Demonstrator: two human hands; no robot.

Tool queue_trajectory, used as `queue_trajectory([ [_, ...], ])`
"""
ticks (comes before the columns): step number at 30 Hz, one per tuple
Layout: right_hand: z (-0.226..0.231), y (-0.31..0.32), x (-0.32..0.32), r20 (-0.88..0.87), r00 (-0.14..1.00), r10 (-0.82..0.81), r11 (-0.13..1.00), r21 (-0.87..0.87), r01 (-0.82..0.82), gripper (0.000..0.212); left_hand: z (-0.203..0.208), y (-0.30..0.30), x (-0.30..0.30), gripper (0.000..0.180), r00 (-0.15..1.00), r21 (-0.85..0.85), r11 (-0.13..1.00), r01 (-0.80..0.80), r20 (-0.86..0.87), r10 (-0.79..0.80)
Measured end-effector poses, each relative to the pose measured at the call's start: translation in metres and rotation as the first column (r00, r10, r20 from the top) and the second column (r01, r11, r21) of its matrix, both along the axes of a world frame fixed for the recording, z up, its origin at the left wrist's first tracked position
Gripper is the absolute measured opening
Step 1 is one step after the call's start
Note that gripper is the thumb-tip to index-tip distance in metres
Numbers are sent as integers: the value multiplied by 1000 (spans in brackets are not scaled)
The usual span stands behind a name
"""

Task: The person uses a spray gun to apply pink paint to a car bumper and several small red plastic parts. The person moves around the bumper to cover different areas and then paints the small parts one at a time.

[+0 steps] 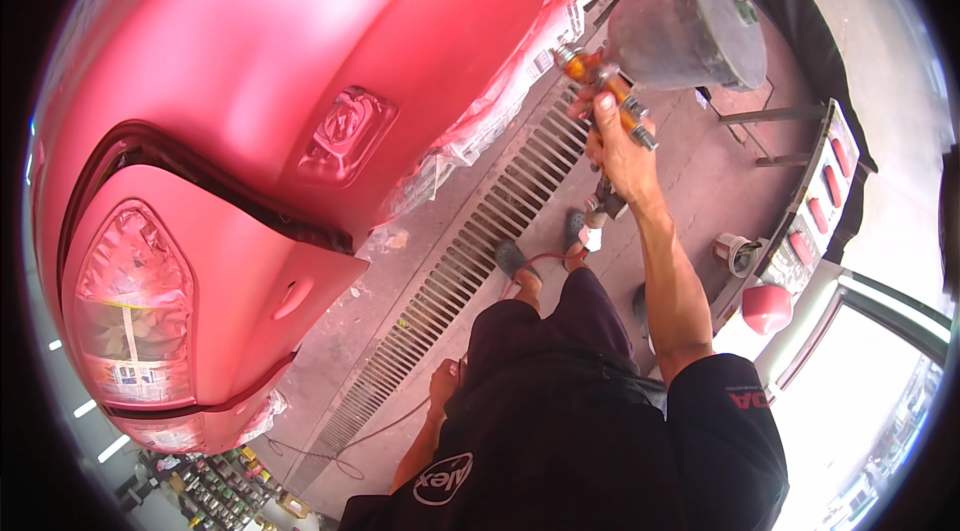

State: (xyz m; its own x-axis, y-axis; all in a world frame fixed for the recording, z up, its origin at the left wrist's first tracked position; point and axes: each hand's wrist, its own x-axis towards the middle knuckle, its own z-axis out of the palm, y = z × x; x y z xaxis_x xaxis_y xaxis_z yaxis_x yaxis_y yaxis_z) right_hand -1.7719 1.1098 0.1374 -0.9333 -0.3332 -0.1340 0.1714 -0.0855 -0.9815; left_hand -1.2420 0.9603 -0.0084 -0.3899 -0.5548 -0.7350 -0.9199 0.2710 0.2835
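My right hand (628, 153) grips a spray gun (622, 91) with orange and silver metal parts, held out ahead of me. A large grey paint cup (685, 23) sits on the gun, tilted to the right. The gun's nozzle end points left toward a car body (400, 31) coated in matte red. Down by my left thigh, my left hand (445, 386) is closed around a thin reddish air hose (395, 423), though my leg partly hides its fingers. Masking paper and film (500, 111) hang along the car's lower edge, and the lamp (135, 306) is covered too.
A slotted floor drain (480, 221) runs between me and the car. On the right stands a narrow table (818, 193) with several small red parts on it. A bucket (738, 253) and a rounded red piece (767, 309) are beside it. The hose trails across the floor.
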Motion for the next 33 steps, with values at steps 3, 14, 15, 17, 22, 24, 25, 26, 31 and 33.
queue_trajectory([
  [3, 0, 9, 5, 76, 975, 206, 978, -30, -205, 59, 1, 12, -17, 39, 999, 0, 999, 45, -16, -45],
  [14, -4, 19, -54, 68, 989, 131, 989, 54, -134, 52, -12, 58, -50, 33, 995, -29, 999, 38, -87, -41],
  [15, -3, 21, -62, 69, 994, 90, 994, 58, -94, 52, -13, 63, -50, 32, 995, -28, 999, 26, -98, -28],
  [17, -11, 27, -77, 40, 999, 17, 998, 62, -19, 52, -10, 70, -57, 32, 994, -32, 999, 22, -107, -25],
  [22, -9, 34, -92, 28, 999, 32, 999, -7, -32, 56, -10, 85, -63, 30, 996, -52, 998, 37, -83, -41],
  [24, -5, 39, -89, 39, 994, 101, 994, -54, -99, 56, -11, 89, -66, 30, 995, -64, 996, 57, -81, -62],
  [25, -11, 37, -88, 3, 999, 47, 999, -22, -47, 55, -10, 91, -70, 30, 994, -70, 995, 67, -80, -72],
  [26, -21, 33, -86, -34, 999, -5, 1000, 8, 5, 54, -11, 92, -74, 29, 995, -59, 997, 47, -85, -52],
  [31, -50, 24, -75, -58, 996, -67, 997, 25, 68, 27, -17, 101, -72, 29, 997, -43, 999, -18, -70, 15],
  [33, -54, 21, -66, -56, 998, 0, 1000, -15, -1, 25, -19, 102, -71, 28, 998, -33, 999, -29, -53, 27],
])
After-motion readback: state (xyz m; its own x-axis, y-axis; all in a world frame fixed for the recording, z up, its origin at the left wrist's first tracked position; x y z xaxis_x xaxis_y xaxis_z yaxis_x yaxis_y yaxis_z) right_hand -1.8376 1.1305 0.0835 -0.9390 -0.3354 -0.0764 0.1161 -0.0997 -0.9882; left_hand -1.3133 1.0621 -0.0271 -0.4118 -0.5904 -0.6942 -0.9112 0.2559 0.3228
